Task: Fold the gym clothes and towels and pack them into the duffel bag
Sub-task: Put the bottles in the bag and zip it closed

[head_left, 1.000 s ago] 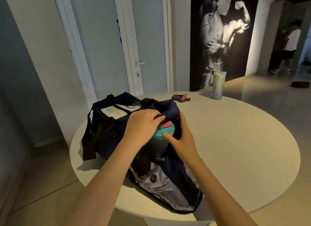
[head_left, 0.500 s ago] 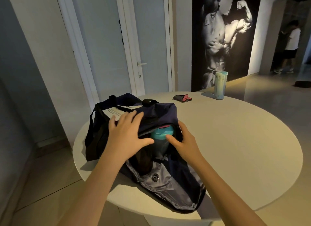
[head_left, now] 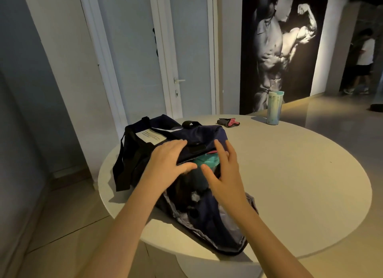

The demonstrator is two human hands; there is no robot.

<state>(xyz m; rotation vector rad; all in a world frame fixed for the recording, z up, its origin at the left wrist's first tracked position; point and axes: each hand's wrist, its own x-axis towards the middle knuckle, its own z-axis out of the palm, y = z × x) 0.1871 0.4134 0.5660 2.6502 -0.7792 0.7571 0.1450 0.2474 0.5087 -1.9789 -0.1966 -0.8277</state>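
Currently, left hand [head_left: 167, 163] and right hand [head_left: 227, 174], fingers apart, flank the duffel bag [head_left: 207, 132] opening; teal-lidded bottle [head_left: 207, 161] lies between them.

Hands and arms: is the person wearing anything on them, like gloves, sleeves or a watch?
No. The left hand and right hand are bare: no gloves, and no rings that can be seen. The left forearm and right forearm are bare too, with no sleeves, watch or bands down to the bottom of the picture.
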